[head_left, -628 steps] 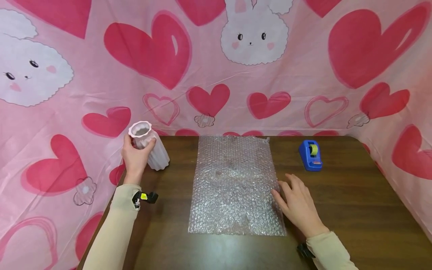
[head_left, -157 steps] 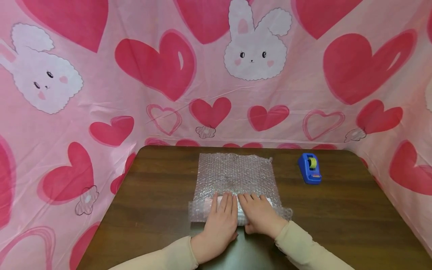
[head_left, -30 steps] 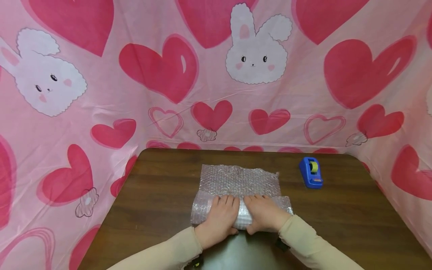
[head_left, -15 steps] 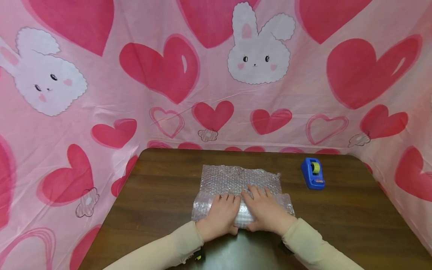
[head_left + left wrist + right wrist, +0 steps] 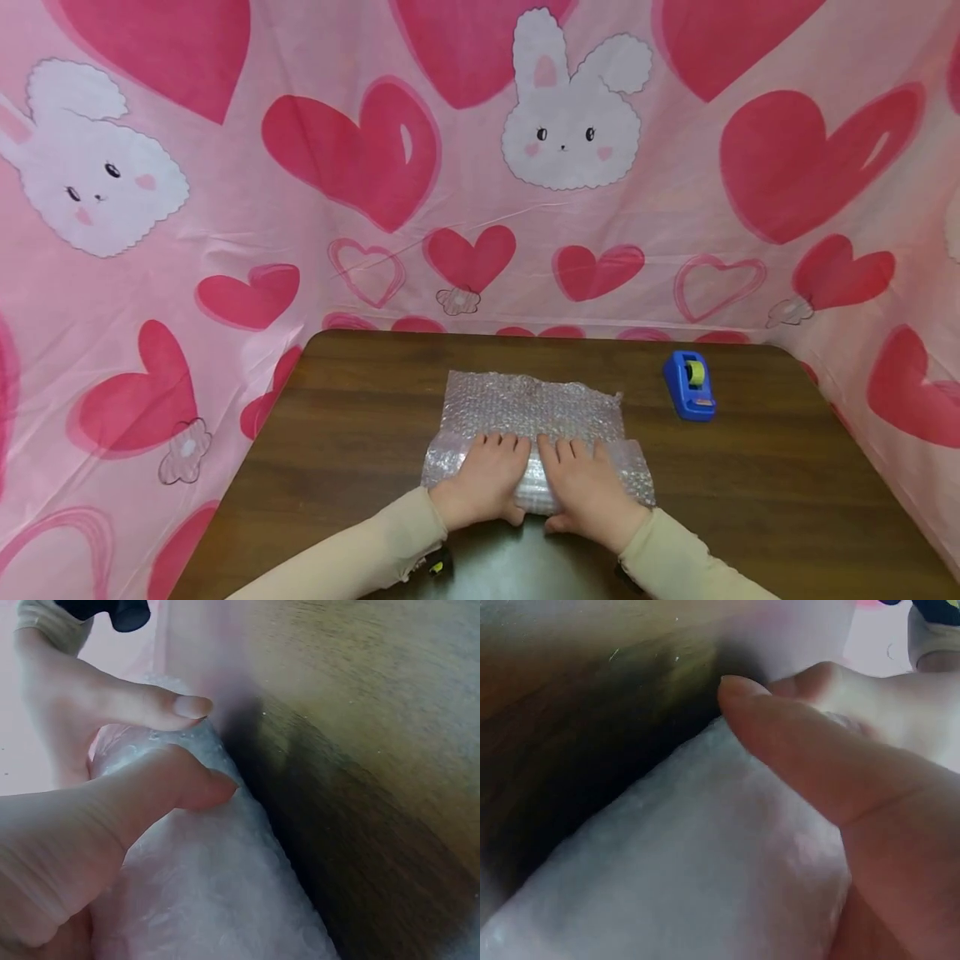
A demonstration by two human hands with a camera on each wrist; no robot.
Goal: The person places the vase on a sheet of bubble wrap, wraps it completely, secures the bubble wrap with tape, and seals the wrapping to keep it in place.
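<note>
Both hands hold a roll of bubble wrap (image 5: 536, 483) lying crosswise near the front of the table. The ribbed whitish vase inside it is covered by the wrap and hands. My left hand (image 5: 487, 477) lies over the roll left of its middle, fingers bent over the far side and thumb on the near side. Close beside it, my right hand (image 5: 588, 483) grips the roll the same way. In the left wrist view, both thumbs press the wrapped roll (image 5: 217, 885). The right thumb (image 5: 780, 735) lies along its surface in the right wrist view. Flat bubble wrap (image 5: 532, 404) stretches beyond the roll.
A blue tape dispenser (image 5: 688, 385) with yellowish tape stands at the right rear of the brown wooden table (image 5: 360, 417). A pink cloth (image 5: 465, 200) with hearts and rabbits hangs behind and along both sides.
The vase, earlier upright in the left hand, is now rolled into the bubble wrap, and less flat sheet shows. Lately, the right fingers reached forward, then drew back onto the roll.
</note>
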